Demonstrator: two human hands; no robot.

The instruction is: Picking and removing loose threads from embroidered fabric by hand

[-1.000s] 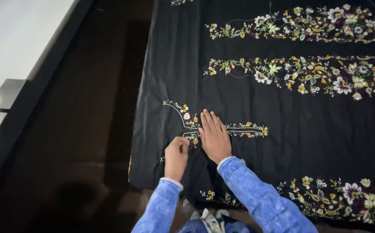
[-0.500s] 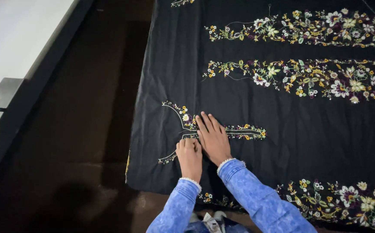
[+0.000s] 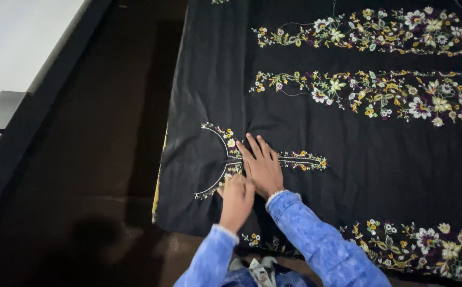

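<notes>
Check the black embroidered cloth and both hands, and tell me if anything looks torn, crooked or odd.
Nothing looks torn. The black cloth lies mostly flat. One oddity: a yellow layer peeks out under its left edge. The right hand lies flat on the neckline embroidery; the left hand is curled beside it.

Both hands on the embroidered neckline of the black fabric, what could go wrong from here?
1. The right hand lies flat on the neckline embroidery; fingers could snag its raised stitching or beads.
2. The left hand is bunched at the motif's lower curve; a pull may wrinkle the black fabric and skew the design.
3. The fabric's left edge looks slightly lifted, with a yellow underside showing; it might fold or slip further.
</notes>
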